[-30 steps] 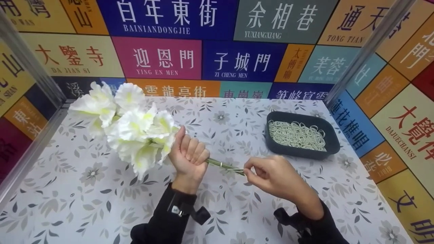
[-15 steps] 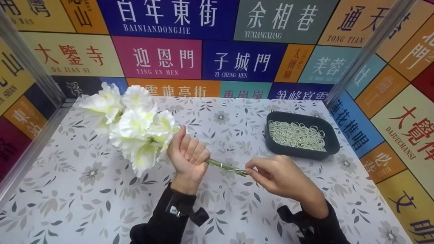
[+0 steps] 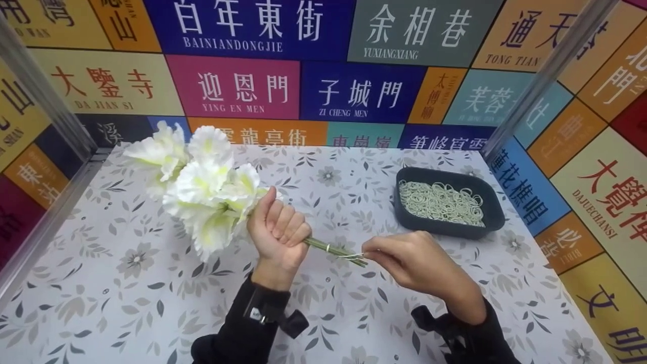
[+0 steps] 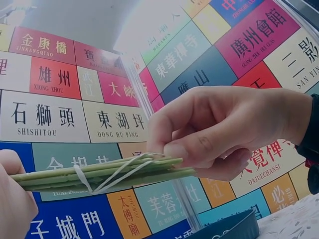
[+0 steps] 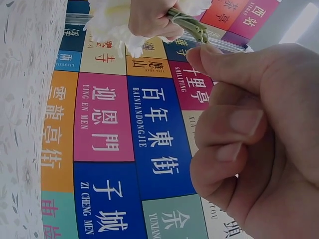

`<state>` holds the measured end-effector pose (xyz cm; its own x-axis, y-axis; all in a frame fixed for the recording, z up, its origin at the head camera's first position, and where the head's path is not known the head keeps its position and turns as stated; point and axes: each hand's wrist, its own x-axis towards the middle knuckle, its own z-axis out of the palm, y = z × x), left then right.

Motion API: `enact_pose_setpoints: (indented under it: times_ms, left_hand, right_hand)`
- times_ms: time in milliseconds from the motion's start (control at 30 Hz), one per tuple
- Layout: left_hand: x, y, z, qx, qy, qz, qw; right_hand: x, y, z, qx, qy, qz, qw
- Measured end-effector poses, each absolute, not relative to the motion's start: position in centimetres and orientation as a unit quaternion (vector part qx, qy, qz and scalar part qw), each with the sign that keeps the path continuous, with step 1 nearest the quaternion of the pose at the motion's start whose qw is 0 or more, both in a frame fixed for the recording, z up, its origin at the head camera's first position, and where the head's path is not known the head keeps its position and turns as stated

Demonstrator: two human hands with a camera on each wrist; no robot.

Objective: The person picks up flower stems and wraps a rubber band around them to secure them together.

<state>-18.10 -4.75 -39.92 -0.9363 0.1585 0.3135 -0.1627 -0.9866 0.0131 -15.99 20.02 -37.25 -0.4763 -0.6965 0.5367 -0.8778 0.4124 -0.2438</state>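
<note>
My left hand (image 3: 279,233) grips a bunch of white artificial flowers (image 3: 207,187) by its green stems (image 4: 55,180), thumb up, blooms to the left. The cut ends stick out to the right of the fist. A pale rubber band (image 4: 119,173) loops round the stems near their ends and is pulled out slantwise toward the tips. My right hand (image 3: 422,264) pinches that band between thumb and forefinger, right at the stem ends; its other fingers are curled in the right wrist view. Closer to the left fist, a white band (image 3: 328,248) encircles the stems.
Behind my right hand, a dark rectangular tub (image 3: 455,231) stands on the table, holding many pale rubber bands (image 3: 440,202). A leaf-patterned cloth (image 3: 136,298) covers the tabletop. Panels with coloured signs (image 3: 232,86) and metal posts (image 3: 543,76) enclose the back and sides.
The blooms have swung slightly to the right. My right hand keeps its pinch on the rubber band and has shifted a little, with more of the stem ends now showing beside its fingertips.
</note>
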Motion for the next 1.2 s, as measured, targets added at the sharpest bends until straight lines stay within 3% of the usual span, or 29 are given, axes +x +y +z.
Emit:
enact_pose_setpoints:
  times_ms: [933,1200]
  left_hand:
    - [-17.9,-4.4,-40.0,0.133,-0.013,0.986,0.103]
    - [-17.4,-3.1,-40.0,0.058,0.028,0.992,0.108]
  right_hand:
    - [-16.2,18.4,-38.4,0.471,-0.819,0.247,0.217]
    - [-16.8,17.7,-39.4,0.475,-0.806,0.255,0.245]
